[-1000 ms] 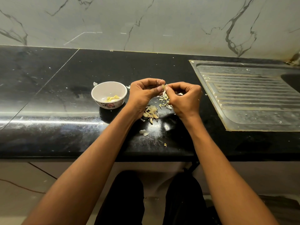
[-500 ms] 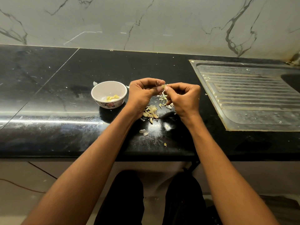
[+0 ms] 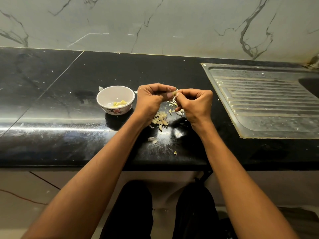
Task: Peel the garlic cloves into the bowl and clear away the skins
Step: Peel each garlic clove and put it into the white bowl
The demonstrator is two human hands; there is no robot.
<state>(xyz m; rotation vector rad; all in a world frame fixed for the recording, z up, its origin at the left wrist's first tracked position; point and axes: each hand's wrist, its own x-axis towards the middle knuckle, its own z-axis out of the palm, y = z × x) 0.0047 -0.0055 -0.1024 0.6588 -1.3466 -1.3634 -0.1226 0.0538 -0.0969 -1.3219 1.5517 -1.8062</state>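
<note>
Both hands meet above the counter (image 3: pixel 51 104), fingertips pinched together on one small clove (image 3: pixel 174 93). Left hand (image 3: pixel 151 99) curled, thumb and forefinger clamped on the clove's left side; right hand (image 3: pixel 195 104) curled, thumb and forefinger nipping its right end. Clove mostly hidden by the fingers; how much skin remains cannot be told. Directly beneath the hands, a loose heap of skins (image 3: pixel 161 119) on the black surface, with a few stray flakes (image 3: pixel 152 139) nearer the front edge. Bowl (image 3: pixel 103 95), white with a flower print, stands just left of the left hand, a few peeled yellowish cloves (image 3: pixel 119 104) inside. Steel drainboard (image 3: pixel 265 104) lies to the right, apart from the hands. Marble wall (image 3: pixel 155 23) behind.
</note>
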